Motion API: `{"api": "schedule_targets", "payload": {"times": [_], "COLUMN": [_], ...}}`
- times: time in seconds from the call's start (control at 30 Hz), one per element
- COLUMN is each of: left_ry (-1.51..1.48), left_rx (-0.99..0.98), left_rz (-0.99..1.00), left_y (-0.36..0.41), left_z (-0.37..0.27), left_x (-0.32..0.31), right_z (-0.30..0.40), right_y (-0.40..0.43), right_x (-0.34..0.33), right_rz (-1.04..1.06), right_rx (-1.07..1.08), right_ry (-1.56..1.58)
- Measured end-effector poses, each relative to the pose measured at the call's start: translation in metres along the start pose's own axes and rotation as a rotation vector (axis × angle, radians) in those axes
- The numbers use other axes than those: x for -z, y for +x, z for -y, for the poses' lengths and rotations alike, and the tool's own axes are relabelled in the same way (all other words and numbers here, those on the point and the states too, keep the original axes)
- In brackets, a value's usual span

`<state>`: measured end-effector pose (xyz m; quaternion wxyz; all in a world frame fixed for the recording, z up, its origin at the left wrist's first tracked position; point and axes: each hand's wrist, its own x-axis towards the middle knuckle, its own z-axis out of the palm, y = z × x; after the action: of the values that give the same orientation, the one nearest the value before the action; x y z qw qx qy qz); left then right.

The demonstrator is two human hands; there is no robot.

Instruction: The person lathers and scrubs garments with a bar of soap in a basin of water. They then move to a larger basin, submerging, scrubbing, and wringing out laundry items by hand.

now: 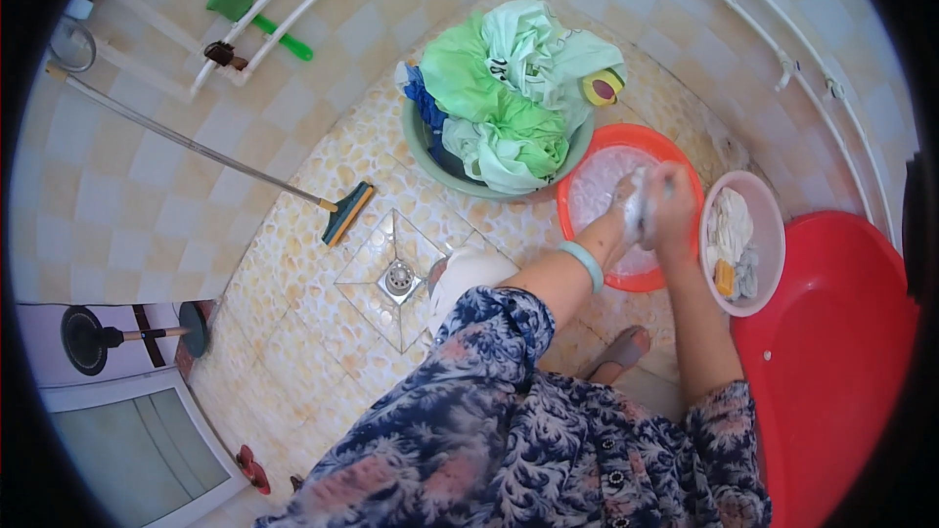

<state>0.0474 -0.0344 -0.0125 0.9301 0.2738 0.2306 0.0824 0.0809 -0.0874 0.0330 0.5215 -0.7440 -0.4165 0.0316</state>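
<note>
Both of my hands are together over an orange-red plastic basin (566, 224) of sudsy water (598, 180). My left hand (625, 213), with a pale green bangle (583, 264) on its wrist, is at a soapy white cloth (637, 204). My right hand (671, 209) is blurred and curled against that cloth from the other side. Right of the basin, a pale pink basin (774, 253) holds white cloth (728, 216), grey cloth (746, 271) and an orange bar of soap (724, 277). Above left, a green basin (469, 189) is heaped with green fabric (458, 73) and dark blue cloth (425, 99).
A large red tub (829, 323) stands at the right. A long-handled floor squeegee (348, 213) leans at the left, near a floor drain (400, 277). White pipes (741, 7) run along the tiled walls. A green brush (282, 37) hangs at the upper left.
</note>
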Motion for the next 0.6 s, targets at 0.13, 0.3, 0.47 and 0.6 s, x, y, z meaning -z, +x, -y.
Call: {"api": "schedule_targets", "payload": {"times": [0.13,0.3,0.47,0.6], "left_ry": [0.157,-0.462,-0.173,-0.177], "left_rx": [0.044,0.039,0.009,-0.145], "left_rz": [-0.060,0.021,0.021,0.201], "left_y": [-0.025,0.000,-0.002,0.019], "left_z": [-0.010,-0.007,-0.003,0.007], "left_x": [-0.032,0.021,-0.029,0.037], "right_z": [-0.024,-0.002,-0.039,-0.027], "right_y": [0.022,0.007,0.025,0.011], "right_x": [0.028,0.004,0.043,0.002], "right_rz": [-0.171,-0.085,-0.199,-0.113], "right_rx": [-0.314,-0.080,-0.113,-0.146], "right_ry": [0.079,0.028,0.026,0.325]}}
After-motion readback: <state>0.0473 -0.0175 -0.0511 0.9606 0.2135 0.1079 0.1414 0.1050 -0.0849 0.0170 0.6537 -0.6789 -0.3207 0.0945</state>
